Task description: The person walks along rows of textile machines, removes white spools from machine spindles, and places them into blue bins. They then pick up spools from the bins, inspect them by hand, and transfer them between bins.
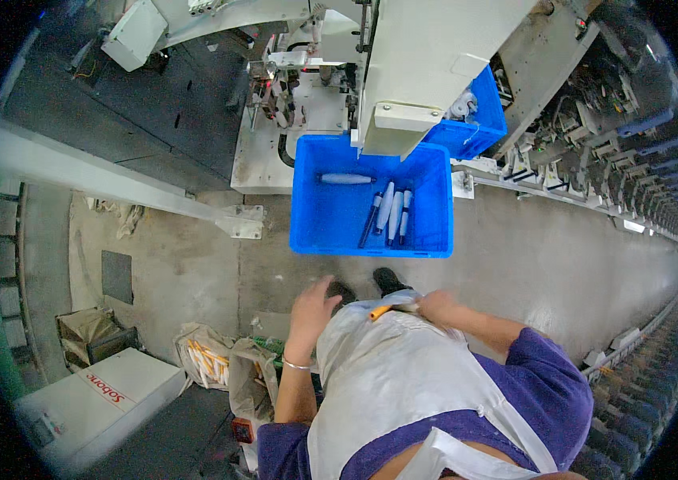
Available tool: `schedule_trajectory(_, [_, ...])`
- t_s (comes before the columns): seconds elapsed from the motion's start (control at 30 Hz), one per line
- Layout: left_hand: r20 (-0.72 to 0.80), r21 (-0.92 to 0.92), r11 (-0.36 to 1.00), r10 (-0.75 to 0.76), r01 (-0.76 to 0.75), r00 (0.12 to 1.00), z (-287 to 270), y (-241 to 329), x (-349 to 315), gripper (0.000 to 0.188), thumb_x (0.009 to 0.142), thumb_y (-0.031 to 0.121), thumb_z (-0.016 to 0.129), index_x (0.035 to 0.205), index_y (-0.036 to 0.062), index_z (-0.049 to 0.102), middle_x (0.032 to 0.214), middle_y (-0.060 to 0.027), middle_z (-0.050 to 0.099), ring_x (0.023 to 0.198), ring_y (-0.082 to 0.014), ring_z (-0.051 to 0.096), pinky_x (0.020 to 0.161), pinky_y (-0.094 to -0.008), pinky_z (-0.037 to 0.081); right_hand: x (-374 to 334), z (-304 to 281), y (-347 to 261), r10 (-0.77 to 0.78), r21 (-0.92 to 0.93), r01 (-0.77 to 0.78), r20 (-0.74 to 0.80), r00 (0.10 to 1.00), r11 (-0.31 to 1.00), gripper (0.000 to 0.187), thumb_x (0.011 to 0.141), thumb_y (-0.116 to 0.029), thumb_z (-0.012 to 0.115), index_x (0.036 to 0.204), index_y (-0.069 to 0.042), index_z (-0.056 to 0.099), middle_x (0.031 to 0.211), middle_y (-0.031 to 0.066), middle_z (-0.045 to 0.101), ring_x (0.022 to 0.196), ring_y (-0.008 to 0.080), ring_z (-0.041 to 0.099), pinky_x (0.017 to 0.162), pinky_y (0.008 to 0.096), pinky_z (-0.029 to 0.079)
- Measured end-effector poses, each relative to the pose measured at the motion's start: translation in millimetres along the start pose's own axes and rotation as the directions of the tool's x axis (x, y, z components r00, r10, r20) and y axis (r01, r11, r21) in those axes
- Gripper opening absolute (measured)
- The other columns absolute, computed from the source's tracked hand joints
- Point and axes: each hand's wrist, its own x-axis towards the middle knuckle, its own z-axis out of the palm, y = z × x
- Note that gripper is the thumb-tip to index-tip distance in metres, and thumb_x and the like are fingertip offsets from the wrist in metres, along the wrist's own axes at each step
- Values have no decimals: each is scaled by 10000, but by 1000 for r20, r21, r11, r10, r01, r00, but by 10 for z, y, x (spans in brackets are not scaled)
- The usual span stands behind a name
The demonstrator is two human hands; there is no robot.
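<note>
My right hand [437,307] is closed around a bobbin [381,312] with an orange end, in front of my white apron. Its other end is hidden in the hand and the middle is a little blurred. My left hand [315,312] is raised on the other side of the apron, fingers apart and holding nothing. Ahead of both hands stands a blue plastic bin [371,250]. Inside it, several spindle-shaped yarn bobbins [385,210] with pale yarn and dark tube ends lie in a group, and another yarn bobbin [346,179] lies crosswise at the far left.
Pale machinery [435,64] overhangs the bin's far edge. Behind it sits a second blue bin [475,138]. A long spinning frame [627,152] runs along the right. Near my left elbow are a sack of orange-and-white tubes [207,362] and a white cabinet [107,404].
</note>
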Motion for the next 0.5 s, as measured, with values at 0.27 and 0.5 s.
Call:
schedule_trajectory(0.27, [-57,-163,987,-18,8,998,-81,-167,488,278,773,149,601,1035,60,576,948,-149,605,879,-321,564,728,-384,457,400,-741,433,-286,399,421,-355,890,815,329,840,-367,497,968,-87,614,862,164,622,819,309,592,717,421,468])
schedule_trajectory(0.5, [-185,-207,973,-137,98,973,-10,161,840,182,797,149,592,950,51,603,939,-127,616,860,-296,583,722,-358,463,2765,-749,1200,302,354,-176,-338,891,918,270,698,-173,587,899,6,601,827,182,621,754,337,606,662,386,493])
